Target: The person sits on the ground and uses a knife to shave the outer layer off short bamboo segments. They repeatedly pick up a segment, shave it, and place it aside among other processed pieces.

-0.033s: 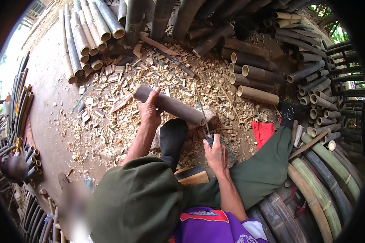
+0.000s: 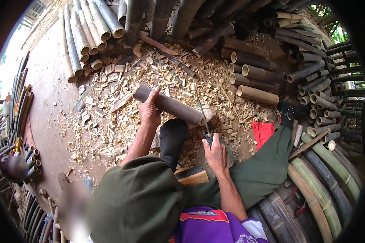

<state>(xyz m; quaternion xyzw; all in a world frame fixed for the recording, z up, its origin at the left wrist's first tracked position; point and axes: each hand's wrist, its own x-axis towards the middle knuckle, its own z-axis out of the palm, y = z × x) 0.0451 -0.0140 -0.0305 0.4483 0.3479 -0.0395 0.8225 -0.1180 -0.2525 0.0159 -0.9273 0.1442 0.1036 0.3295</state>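
My left hand is closed round a dark bamboo tube, near its far left end. The tube slants down to the right, its other end over a pale wooden block. In my right hand is the dark handle of a tool with a long, narrow blade. That blade crosses close by the tube's right end; whether it touches the bamboo I cannot tell. Seen nearly edge-on, it could be a knife or a saw. Between my hands is my foot in a black sock.
Wood chips cover the ground around the block. A long blade with a dark handle lies beyond the tube. Cut bamboo tubes are stacked at the right, longer poles at the far left. A red cloth lies by my right leg.
The narrow blade and my right hand have shifted very slightly forward. The bamboo tube and my left hand look almost the same as before.
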